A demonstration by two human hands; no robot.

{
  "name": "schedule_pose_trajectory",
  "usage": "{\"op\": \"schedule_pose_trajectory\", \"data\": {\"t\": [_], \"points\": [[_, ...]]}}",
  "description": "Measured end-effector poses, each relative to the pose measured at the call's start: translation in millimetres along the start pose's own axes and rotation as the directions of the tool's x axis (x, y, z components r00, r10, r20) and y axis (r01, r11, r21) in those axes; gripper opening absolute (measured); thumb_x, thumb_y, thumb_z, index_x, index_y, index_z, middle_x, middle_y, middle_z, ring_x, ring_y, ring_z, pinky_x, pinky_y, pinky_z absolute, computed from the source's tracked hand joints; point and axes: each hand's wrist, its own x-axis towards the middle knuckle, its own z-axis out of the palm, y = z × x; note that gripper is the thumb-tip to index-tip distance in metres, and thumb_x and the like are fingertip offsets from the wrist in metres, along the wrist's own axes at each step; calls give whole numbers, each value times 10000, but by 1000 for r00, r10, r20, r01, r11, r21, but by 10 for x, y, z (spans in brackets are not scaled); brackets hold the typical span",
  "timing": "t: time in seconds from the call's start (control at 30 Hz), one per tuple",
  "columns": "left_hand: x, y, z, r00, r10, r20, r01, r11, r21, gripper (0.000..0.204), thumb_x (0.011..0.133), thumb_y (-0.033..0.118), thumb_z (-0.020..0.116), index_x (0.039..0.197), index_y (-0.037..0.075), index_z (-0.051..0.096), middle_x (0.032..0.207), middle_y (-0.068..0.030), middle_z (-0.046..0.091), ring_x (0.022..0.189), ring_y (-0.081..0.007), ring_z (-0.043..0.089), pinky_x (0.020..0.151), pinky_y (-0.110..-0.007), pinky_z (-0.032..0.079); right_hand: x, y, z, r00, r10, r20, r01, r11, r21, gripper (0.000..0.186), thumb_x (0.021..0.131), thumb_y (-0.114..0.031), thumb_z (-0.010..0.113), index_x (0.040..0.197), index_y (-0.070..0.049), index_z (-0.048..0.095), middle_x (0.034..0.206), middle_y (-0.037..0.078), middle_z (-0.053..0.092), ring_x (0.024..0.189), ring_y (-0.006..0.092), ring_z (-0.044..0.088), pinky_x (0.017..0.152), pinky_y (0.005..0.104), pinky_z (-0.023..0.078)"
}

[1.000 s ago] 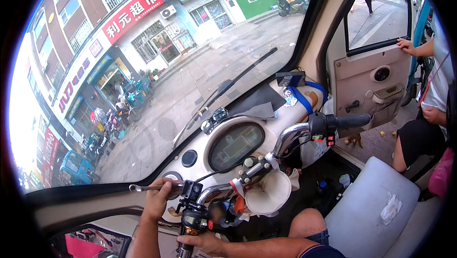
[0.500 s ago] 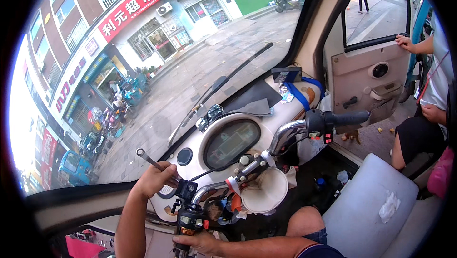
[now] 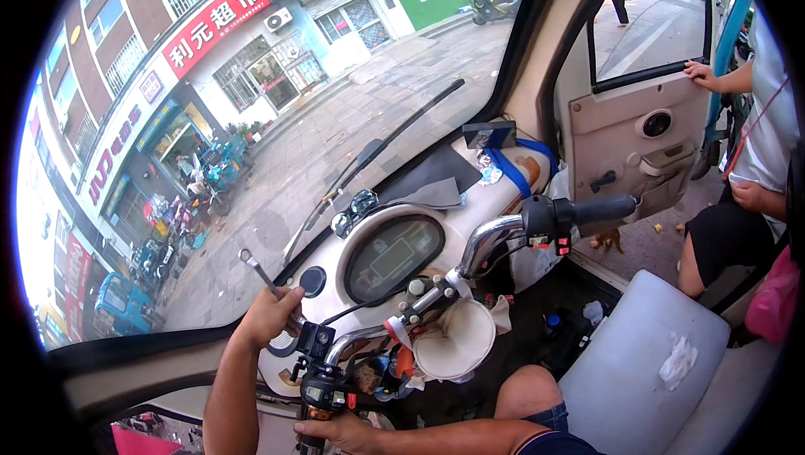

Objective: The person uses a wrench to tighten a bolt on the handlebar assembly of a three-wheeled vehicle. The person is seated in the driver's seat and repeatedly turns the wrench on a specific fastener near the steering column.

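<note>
A metal wrench (image 3: 262, 272), its ring end pointing up, is held in my left hand (image 3: 272, 317), with closed fingers. That hand is beside the black brake lever mount (image 3: 316, 339) on the left end of the handlebar (image 3: 429, 298). Reaching in from the lower right, my right hand (image 3: 345, 432) wraps round the left handlebar grip (image 3: 312, 442), just below the switch housing (image 3: 324, 396). Behind the bar is the dashboard display (image 3: 394, 259). The wrench's lower end is hidden by my fingers.
The right grip (image 3: 602, 207) juts toward an opened door (image 3: 641, 149). Another person (image 3: 763, 145) stands there, one hand on the door. A grey seat (image 3: 641, 346) lies at the right. A round cream cover (image 3: 457, 339) hangs below the bar. The windshield wiper (image 3: 394, 136) crosses the glass.
The whole view has shifted slightly, so the cab appears a little further left. Both hands keep their holds, the left on the wrench and the right on the grip.
</note>
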Motion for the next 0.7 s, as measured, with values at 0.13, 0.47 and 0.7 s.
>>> {"op": "schedule_pose_trajectory", "data": {"t": [0.13,0.47,0.7], "points": [[-77,-173,9,991,129,-40,-132,987,-93,421,1050,346,581,861,-26,627,734,-83,646,616,-182,669,571,-318,564,153,308,-52,999,50,7,-50,968,244,233,893,-234,790,1004,-70,667,861,-1,634,801,114,612,731,303,523],[-133,-84,89,995,45,-88,-47,999,-23,404,1059,301,561,855,-36,651,700,-72,642,566,-158,629,554,-309,530,-20,67,55,998,54,-30,-49,986,160,167,914,-227,757,896,-62,749,795,3,682,741,115,608,703,326,504],[-82,-307,143,972,169,-162,-178,983,-40,376,1032,292,605,887,-50,665,731,-66,660,605,-140,636,563,-305,509,-51,-148,15,971,237,1,-226,925,304,190,924,-198,762,994,-59,654,867,15,678,775,130,673,713,309,580]]}}
